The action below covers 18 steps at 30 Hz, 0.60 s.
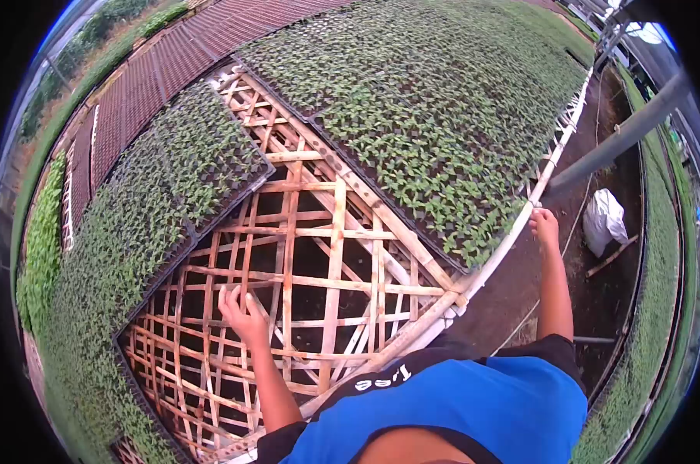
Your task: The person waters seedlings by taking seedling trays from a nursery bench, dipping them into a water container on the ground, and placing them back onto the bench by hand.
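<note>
My left hand [241, 313] hovers over the bamboo lattice [330, 290], its fingers spread and nothing between them. Off to the right, my right hand [545, 227] is raised beside the pale edge rail [512, 240], fingers curled together. Whatever the right hand may hold is hidden, and whether it touches the rail I cannot tell. Trays of green seedlings [412, 131] cover the bench beyond the lattice. More seedling trays [156, 178] lie along its left side, with dark rims at the lattice's border.
A grey post [620, 135] slants up at the right. Behind it, a white sack [605, 222] sits on the dark ground next to a stick [613, 257]. Rows of reddish-brown trays [164, 69] stretch across the far left. Another green bed [651, 332] runs along the right.
</note>
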Available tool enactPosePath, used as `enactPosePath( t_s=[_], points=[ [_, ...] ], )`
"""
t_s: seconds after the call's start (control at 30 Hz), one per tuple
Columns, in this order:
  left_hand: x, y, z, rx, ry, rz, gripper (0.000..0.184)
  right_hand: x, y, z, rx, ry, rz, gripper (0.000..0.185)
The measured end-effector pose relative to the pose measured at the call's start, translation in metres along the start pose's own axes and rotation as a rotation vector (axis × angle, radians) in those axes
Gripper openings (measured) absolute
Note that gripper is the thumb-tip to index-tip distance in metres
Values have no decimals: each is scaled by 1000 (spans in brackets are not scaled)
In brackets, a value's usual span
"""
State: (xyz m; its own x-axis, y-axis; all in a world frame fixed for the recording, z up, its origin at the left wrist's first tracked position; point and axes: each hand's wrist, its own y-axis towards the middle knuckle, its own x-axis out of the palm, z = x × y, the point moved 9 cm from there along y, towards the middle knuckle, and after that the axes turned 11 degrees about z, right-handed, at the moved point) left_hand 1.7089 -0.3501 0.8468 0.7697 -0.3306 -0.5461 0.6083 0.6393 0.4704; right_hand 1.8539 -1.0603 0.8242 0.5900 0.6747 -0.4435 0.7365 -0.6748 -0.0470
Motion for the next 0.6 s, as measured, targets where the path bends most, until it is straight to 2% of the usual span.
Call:
enactPosePath(
  t_s=[0.03, 0.07, 0.13, 0.23, 0.3, 0.33, 0.37, 0.4, 0.43, 0.5, 0.53, 0.57, 0.6],
  points=[
    [-2, -20, 5, -72, -47, -9, 23, -16, -20, 20, 139, -25, 5, 15],
    [-4, -40, 2, -38, -52, 11, 23, -20, -30, 48, 233, -45, -27, 15],
    [-19, -65, 29, -48, 19, -5, 23, -5, -59, 71, 334, -31, -175, 16],
    [-44, -87, 57, -107, 0, 17, 23, 44, -79, 99, 505, 242, -354, 20],
    [-70, -97, 74, 12, -18, 125, 24, 80, -87, 114, 685, 431, -413, 22],
    [-83, -103, 84, -88, 67, 100, 24, 89, -84, 121, 738, 429, -392, 23],
    [-97, -110, 88, -157, -7, 117, 24, 99, -83, 126, 789, 423, -376, 23],
    [-114, -118, 91, -91, 73, 152, 23, 106, -86, 125, 837, 414, -361, 23],
    [-130, -128, 94, -27, 156, 186, 23, 109, -85, 121, 849, 376, -392, 18],
    [-160, -150, 93, -165, 190, 185, 24, 108, -74, 108, 722, 303, -391, 16],
    [-173, -164, 80, -188, 140, 218, 25, 99, -70, 104, 696, 249, -246, 20],
    [-187, -180, 65, -208, 89, 249, 25, 102, -66, 100, 688, 256, -254, 23],
    [-200, -191, 65, -212, 219, 242, 24, 96, -70, 80, 648, 273, -193, 22]
  ],
)
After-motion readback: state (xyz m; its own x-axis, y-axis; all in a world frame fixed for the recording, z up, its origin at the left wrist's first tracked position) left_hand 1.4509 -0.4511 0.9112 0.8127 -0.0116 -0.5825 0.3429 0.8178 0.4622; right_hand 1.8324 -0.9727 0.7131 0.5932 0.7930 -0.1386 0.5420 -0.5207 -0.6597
